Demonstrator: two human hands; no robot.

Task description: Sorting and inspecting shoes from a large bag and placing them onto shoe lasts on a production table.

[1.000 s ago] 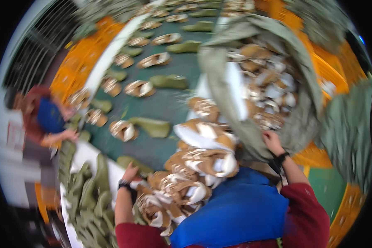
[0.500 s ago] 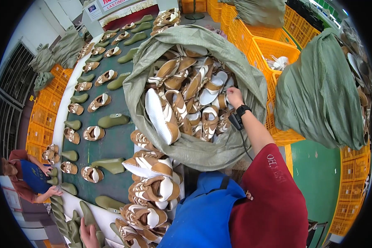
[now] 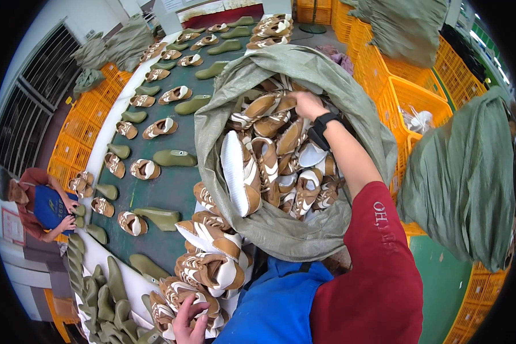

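Beside the green conveyor (image 3: 169,192), the right hand (image 3: 307,106), grip unclear, reaches among sneakers (image 3: 251,184) in a sack (image 3: 295,241); left hand (image 3: 190,322) loosely parted; lifting singly should limit snagging.

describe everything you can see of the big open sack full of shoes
The sack is grey-green, creased and slightly shiny, like woven plastic. Its wide mouth gapes upward, the loose rim folded and pleated around it. Brown and white shoes lie jumbled inside, touching its inner wall. In view it overlaps the right edge of the green work surface. The person's right hand is inside the mouth, among the shoes. Its base is hidden.
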